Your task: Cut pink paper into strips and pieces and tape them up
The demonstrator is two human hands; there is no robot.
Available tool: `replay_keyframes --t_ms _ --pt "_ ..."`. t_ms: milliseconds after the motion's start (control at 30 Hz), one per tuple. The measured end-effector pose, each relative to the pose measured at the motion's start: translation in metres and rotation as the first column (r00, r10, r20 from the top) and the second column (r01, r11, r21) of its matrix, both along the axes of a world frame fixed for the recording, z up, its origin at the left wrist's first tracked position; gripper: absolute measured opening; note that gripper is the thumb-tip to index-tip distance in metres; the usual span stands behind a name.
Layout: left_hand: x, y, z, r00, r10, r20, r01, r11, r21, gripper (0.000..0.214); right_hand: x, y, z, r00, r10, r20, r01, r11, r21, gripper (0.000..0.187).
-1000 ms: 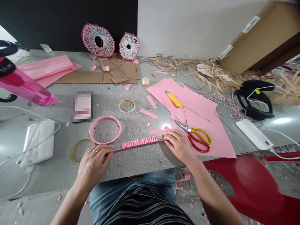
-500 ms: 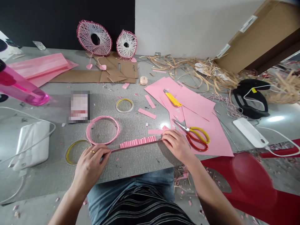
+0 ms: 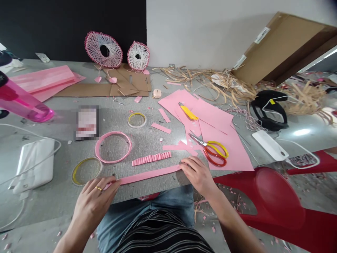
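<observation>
Head view: L hand (image 3: 93,200) & R hand (image 3: 197,175) fingers grip pink paper strip (image 3: 150,174) ends; hard pull may tear it.

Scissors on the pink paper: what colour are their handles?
The scissors have one yellow and one red handle, clearest in the head view.

A long pink paper strip (image 3: 150,175) is held down on the grey table (image 3: 147,191) by the left hand (image 3: 92,200) and the right hand (image 3: 197,175), one at each end. A pleated pink strip (image 3: 151,159) is laid just above it, and orange-and-yellow-handled scissors (image 3: 210,149) are seen on pink sheets (image 3: 221,123) beyond the right hand.
</observation>
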State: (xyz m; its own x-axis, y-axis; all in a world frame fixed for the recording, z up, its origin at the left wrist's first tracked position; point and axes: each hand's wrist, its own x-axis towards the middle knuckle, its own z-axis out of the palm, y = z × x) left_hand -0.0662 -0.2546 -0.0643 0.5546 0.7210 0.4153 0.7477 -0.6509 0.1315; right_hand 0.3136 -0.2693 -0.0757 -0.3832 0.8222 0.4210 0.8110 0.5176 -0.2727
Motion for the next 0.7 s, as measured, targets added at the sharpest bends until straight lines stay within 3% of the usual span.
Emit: replay_keyframes --t_ms 167,333,467,567,700 --pt "0.001 -0.002 0.003 1.000 -0.017 -0.022 0.017 1.000 -0.003 0.016 -0.001 -0.002 0.006 1.000 0.017 0.006 -0.017 1.000 -0.006 0.016" --pt "0.007 -0.011 0.011 0.999 0.038 0.002 -0.038 0.999 0.028 0.016 -0.001 -0.008 0.015 0.998 0.001 -0.070 0.003 0.998 0.058 0.016" --pt "0.006 -0.025 0.015 0.977 0.135 0.163 -0.161 0.974 0.161 0.010 0.010 -0.021 0.008 0.968 -0.153 -0.200 0.183 0.973 0.138 0.019" --pt "0.004 -0.028 0.007 0.942 0.191 0.278 -0.253 0.944 0.211 0.024 0.019 -0.027 -0.007 0.918 -0.319 -0.236 0.372 0.899 0.232 0.036" --pt "0.002 -0.019 -0.009 0.919 0.267 0.288 -0.347 0.896 0.277 0.024 0.020 -0.025 -0.026 0.893 -0.383 -0.237 0.442 0.846 0.299 0.040"
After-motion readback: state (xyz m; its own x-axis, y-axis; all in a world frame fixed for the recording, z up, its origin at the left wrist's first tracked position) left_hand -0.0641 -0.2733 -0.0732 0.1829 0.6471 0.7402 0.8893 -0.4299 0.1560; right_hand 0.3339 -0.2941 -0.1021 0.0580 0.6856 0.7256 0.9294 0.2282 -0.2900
